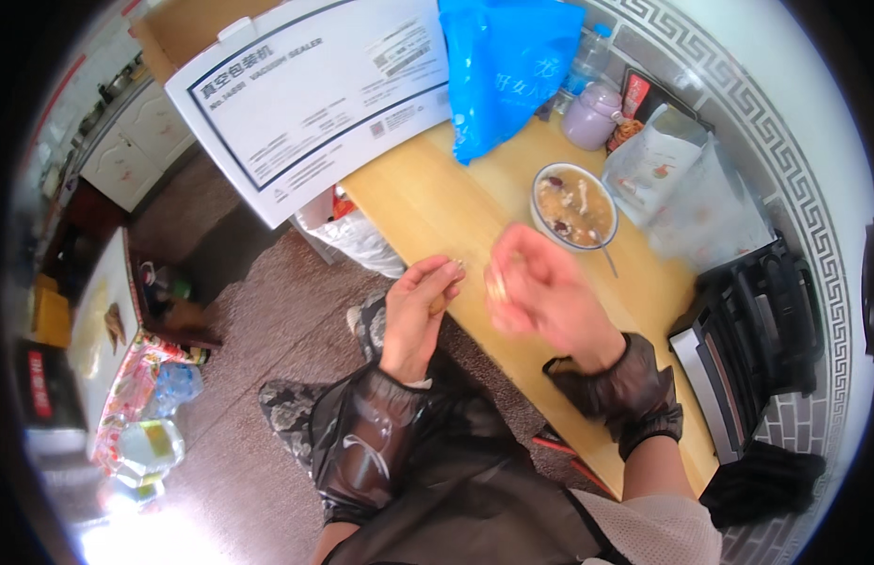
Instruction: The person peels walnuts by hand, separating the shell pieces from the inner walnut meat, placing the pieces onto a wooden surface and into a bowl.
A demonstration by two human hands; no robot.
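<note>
My left hand (pixel 417 318) is raised beside the near edge of the wooden table (pixel 472 212). Its thumb and forefinger are pinched on a small pale piece (pixel 458 265), too small to identify. To its right, my right hand (pixel 546 296) hovers over the tabletop with curled fingers; motion blur hides whether it holds anything. Just beyond the right hand stands a white bowl (pixel 535 206) with a dark rim, holding a brownish soup or porridge with dark red pieces. A metal spoon (pixel 609 260) leans out over its rim. Dark translucent sleeve covers are on both forearms.
A white carton (pixel 302 106) bearing writing and a blue plastic bag (pixel 507 78) occupy the table's far end. Along the wall are a lilac jar (pixel 591 120), a water bottle (pixel 592 53), plastic bags (pixel 712 205) and a black appliance (pixel 747 346). Another table (pixel 108 282) stands left.
</note>
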